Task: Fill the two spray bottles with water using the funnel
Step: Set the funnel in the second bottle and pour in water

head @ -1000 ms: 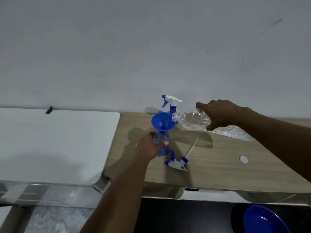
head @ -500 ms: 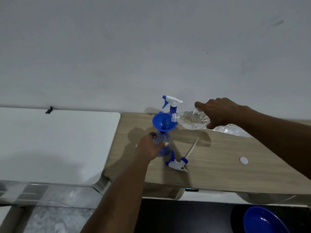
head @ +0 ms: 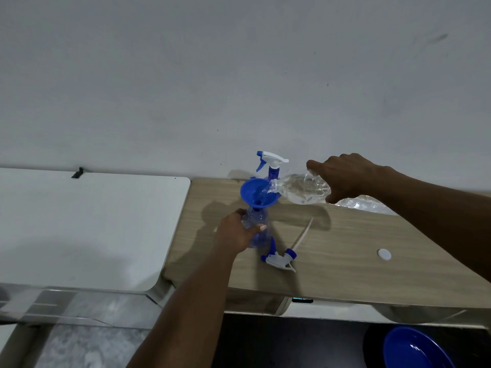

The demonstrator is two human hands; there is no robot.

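A blue funnel (head: 257,193) sits in the neck of an open clear-blue spray bottle (head: 259,229) that stands on the wooden table (head: 345,261). My left hand (head: 235,232) grips that bottle's body. My right hand (head: 342,176) holds a clear plastic water bottle (head: 297,189) tipped on its side, its mouth over the funnel's right rim. Behind the funnel stands a second spray bottle (head: 273,164) with its white and blue trigger head on. A loose trigger head with its dip tube (head: 281,258) lies on the table just right of my left hand.
A small white cap (head: 384,254) lies on the table to the right. Crinkled clear plastic (head: 358,204) lies under my right forearm. A white table (head: 79,229) adjoins on the left. A blue basin (head: 417,349) is on the floor, lower right. The wall is close behind.
My right hand has brought the water bottle's mouth left, from beside the funnel's rim to over it, and tipped it a little further. My left hand has stayed on the spray bottle.
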